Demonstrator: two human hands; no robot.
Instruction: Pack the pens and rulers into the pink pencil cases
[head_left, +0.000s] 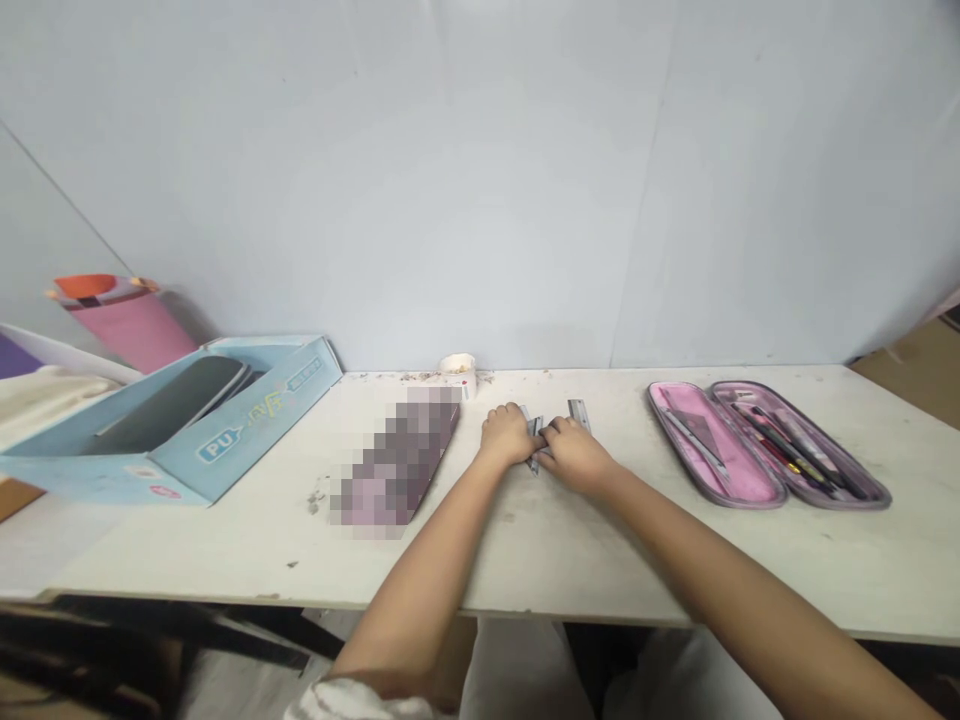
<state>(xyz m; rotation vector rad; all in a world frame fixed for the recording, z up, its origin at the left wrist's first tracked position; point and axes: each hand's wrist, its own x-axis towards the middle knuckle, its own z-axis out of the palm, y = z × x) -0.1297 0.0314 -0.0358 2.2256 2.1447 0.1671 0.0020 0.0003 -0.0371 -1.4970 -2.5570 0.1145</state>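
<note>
Left hand (508,435) and right hand (574,455) on grey rulers (579,410).
Fingers seemingly clamped round them; even pressure would keep ends flush.

Your left hand (508,434) and right hand (576,455) hide most of the thin grey strips (578,410), just left of the pink pencil case (731,472). Further left of the case, a purple block (397,455) is blurred into squares. The pens (787,450) in the case are too small to tell apart.
</note>
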